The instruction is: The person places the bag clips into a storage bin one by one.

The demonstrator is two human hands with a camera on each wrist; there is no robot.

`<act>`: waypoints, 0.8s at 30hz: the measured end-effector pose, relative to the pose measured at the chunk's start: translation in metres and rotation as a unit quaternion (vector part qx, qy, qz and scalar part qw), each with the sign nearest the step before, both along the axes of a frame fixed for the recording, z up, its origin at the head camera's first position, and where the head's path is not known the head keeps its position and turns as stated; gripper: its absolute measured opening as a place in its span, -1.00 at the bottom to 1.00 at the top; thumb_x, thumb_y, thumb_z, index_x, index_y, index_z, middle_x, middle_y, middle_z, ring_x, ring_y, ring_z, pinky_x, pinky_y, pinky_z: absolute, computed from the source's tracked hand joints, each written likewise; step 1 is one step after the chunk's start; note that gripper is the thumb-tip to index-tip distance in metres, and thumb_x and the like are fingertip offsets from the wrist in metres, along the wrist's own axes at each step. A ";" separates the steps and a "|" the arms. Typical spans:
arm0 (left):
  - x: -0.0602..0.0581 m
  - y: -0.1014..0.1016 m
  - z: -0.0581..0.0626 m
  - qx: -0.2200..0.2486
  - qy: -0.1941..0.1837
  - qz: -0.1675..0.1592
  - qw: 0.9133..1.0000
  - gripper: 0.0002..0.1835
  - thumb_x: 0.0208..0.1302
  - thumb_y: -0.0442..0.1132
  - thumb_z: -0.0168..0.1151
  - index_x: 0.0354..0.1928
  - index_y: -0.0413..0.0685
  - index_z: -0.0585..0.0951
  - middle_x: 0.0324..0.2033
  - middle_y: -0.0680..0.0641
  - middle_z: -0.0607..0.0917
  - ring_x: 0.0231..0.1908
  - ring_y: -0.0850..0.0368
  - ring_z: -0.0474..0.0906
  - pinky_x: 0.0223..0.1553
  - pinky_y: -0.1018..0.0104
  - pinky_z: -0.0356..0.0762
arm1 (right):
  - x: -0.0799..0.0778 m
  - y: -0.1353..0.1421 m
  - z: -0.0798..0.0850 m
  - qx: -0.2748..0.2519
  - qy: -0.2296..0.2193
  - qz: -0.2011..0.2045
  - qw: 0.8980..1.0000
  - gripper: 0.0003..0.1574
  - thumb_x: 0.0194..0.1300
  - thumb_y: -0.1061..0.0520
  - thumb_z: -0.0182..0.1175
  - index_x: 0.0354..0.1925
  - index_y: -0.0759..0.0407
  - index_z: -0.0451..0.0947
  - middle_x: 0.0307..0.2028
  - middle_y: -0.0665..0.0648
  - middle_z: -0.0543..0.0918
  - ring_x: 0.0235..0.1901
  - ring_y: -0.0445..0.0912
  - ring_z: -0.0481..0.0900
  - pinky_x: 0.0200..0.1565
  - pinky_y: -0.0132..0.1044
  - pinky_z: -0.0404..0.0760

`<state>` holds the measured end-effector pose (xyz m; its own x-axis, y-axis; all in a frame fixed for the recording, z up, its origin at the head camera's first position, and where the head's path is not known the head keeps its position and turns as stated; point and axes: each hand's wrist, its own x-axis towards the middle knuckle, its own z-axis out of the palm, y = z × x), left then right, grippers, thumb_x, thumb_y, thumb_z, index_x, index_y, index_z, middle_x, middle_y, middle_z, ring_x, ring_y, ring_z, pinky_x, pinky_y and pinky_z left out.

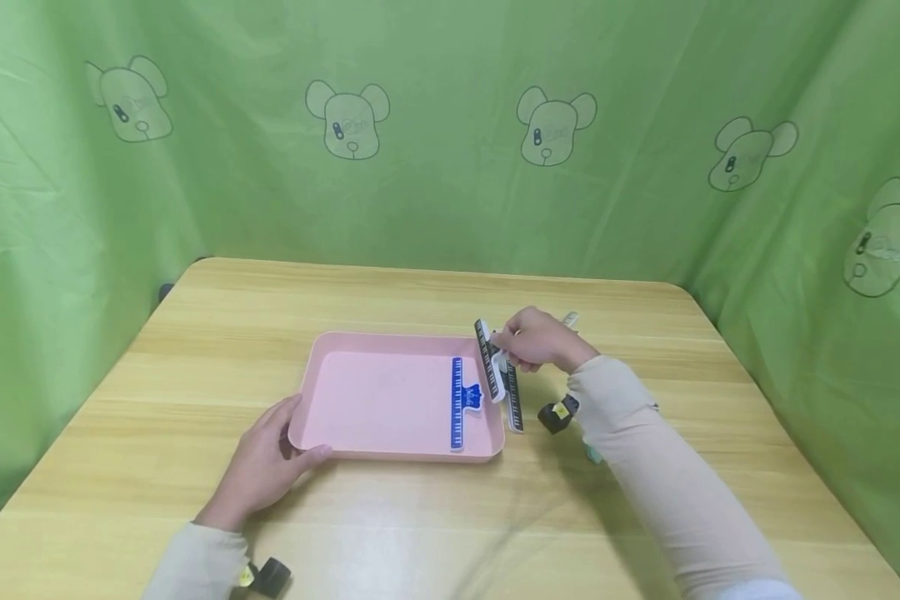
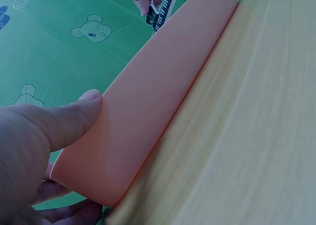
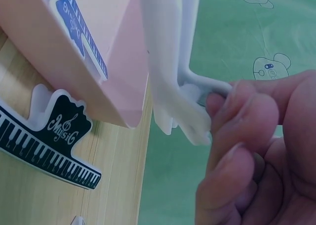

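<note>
A pink tray (image 1: 378, 400) sits on the wooden table. My left hand (image 1: 264, 458) grips its near left corner, thumb on the rim and fingers around the outside. Inside the tray, toward its right end, lies a blue music clip (image 1: 457, 412) with a piano-key pattern. My right hand (image 1: 542, 337) pinches a black-and-white piano-key clip (image 1: 486, 358) by its handle, over the tray's right rim. The right wrist view shows this clip's white back (image 3: 168, 52). Another black music clip (image 3: 61, 129) lies on the table just outside the tray's right wall.
Beyond my right hand a whitish clip end (image 1: 571, 318) shows on the table. A small teal thing (image 1: 594, 454) is partly hidden under the right forearm. A green curtain (image 1: 450, 208) with bear-head prints surrounds the table's back and sides.
</note>
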<state>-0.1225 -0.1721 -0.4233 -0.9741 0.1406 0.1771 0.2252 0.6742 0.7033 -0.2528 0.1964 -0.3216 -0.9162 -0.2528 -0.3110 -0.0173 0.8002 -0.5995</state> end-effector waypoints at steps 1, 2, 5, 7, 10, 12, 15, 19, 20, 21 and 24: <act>0.000 0.000 0.000 -0.001 -0.001 0.000 1.000 -0.11 0.12 0.03 0.44 0.37 -0.28 0.29 0.28 -0.33 0.39 0.24 -0.33 0.32 0.22 -0.28 0.27 | 0.000 0.000 0.000 -0.001 -0.001 0.000 1.000 -0.60 0.45 0.04 0.07 -0.40 0.33 0.54 -0.60 0.10 0.56 -0.65 -0.17 0.44 -0.53 -0.36 0.55; 0.000 0.000 0.000 -0.002 -0.002 0.001 1.000 -0.11 0.12 0.03 0.44 0.38 -0.28 0.28 0.29 -0.33 0.39 0.24 -0.33 0.31 0.22 -0.29 0.26 | 0.000 -0.001 0.000 -0.003 -0.001 0.000 1.000 -0.60 0.45 0.04 0.07 -0.41 0.32 0.53 -0.59 0.11 0.57 -0.66 -0.17 0.44 -0.53 -0.36 0.55; -0.001 -0.001 -0.001 -0.003 -0.005 0.001 1.000 -0.10 0.11 0.02 0.44 0.38 -0.29 0.28 0.29 -0.33 0.39 0.24 -0.33 0.32 0.22 -0.28 0.27 | 0.000 -0.002 -0.001 -0.005 -0.003 0.001 1.000 -0.59 0.45 0.04 0.07 -0.44 0.30 0.53 -0.58 0.15 0.58 -0.67 -0.18 0.42 -0.55 -0.37 0.53; -0.001 -0.001 -0.001 -0.003 -0.007 0.001 1.000 -0.10 0.10 0.01 0.45 0.38 -0.28 0.27 0.29 -0.33 0.38 0.24 -0.32 0.32 0.22 -0.28 0.27 | 0.000 -0.003 -0.001 -0.004 -0.002 0.003 1.000 -0.58 0.45 0.03 0.07 -0.46 0.29 0.53 -0.58 0.16 0.58 -0.69 -0.18 0.41 -0.56 -0.37 0.52; -0.001 -0.001 -0.002 -0.001 -0.010 0.002 1.000 -0.09 0.09 0.00 0.46 0.39 -0.26 0.27 0.29 -0.32 0.38 0.24 -0.31 0.32 0.22 -0.27 0.27 | 0.000 -0.005 -0.001 -0.004 -0.001 0.004 1.000 -0.57 0.45 0.03 0.07 -0.49 0.27 0.52 -0.62 0.14 0.57 -0.71 -0.18 0.39 -0.58 -0.37 0.50; -0.001 -0.001 -0.002 -0.002 -0.010 0.003 1.000 -0.09 0.10 0.00 0.45 0.39 -0.27 0.27 0.30 -0.32 0.38 0.25 -0.32 0.31 0.23 -0.27 0.26 | 0.000 -0.005 -0.001 -0.005 0.000 0.008 1.000 -0.57 0.45 0.03 0.07 -0.49 0.28 0.53 -0.63 0.13 0.56 -0.72 -0.19 0.38 -0.59 -0.36 0.49; -0.002 -0.002 -0.002 -0.003 -0.006 0.002 1.000 -0.09 0.11 0.03 0.44 0.38 -0.29 0.27 0.29 -0.33 0.37 0.25 -0.33 0.31 0.23 -0.27 0.26 | -0.001 -0.006 -0.002 -0.005 0.002 0.013 1.000 -0.57 0.45 0.04 0.06 -0.46 0.31 0.53 -0.64 0.12 0.56 -0.72 -0.19 0.38 -0.59 -0.36 0.48; -0.002 -0.002 -0.002 -0.005 -0.005 0.002 1.000 -0.09 0.11 0.04 0.44 0.38 -0.29 0.27 0.29 -0.34 0.38 0.25 -0.33 0.31 0.23 -0.27 0.26 | -0.001 -0.008 -0.003 -0.001 0.001 0.014 1.000 -0.57 0.46 0.04 0.06 -0.41 0.35 0.55 -0.66 0.07 0.53 -0.71 -0.19 0.38 -0.58 -0.37 0.48; -0.002 -0.002 -0.002 -0.005 -0.006 0.002 1.000 -0.09 0.11 0.03 0.44 0.38 -0.29 0.27 0.29 -0.33 0.38 0.25 -0.33 0.31 0.23 -0.27 0.26 | -0.001 -0.009 -0.004 0.000 0.001 0.012 1.000 -0.57 0.46 0.03 0.06 -0.40 0.35 0.55 -0.66 0.06 0.53 -0.70 -0.19 0.38 -0.58 -0.37 0.48; -0.002 -0.002 -0.002 -0.006 -0.006 0.002 1.000 -0.09 0.11 0.03 0.44 0.39 -0.29 0.27 0.29 -0.34 0.38 0.25 -0.33 0.31 0.24 -0.27 0.26 | 0.000 -0.010 -0.004 0.000 0.000 0.011 1.000 -0.57 0.46 0.03 0.06 -0.40 0.36 0.55 -0.66 0.06 0.53 -0.70 -0.19 0.38 -0.58 -0.38 0.48; -0.002 -0.002 -0.003 -0.005 -0.007 0.003 1.000 -0.08 0.10 0.02 0.45 0.39 -0.29 0.26 0.29 -0.34 0.37 0.25 -0.33 0.31 0.24 -0.26 0.26 | 0.000 -0.011 -0.004 -0.002 -0.002 0.013 1.000 -0.56 0.46 0.03 0.05 -0.40 0.36 0.55 -0.66 0.06 0.52 -0.70 -0.18 0.38 -0.58 -0.38 0.47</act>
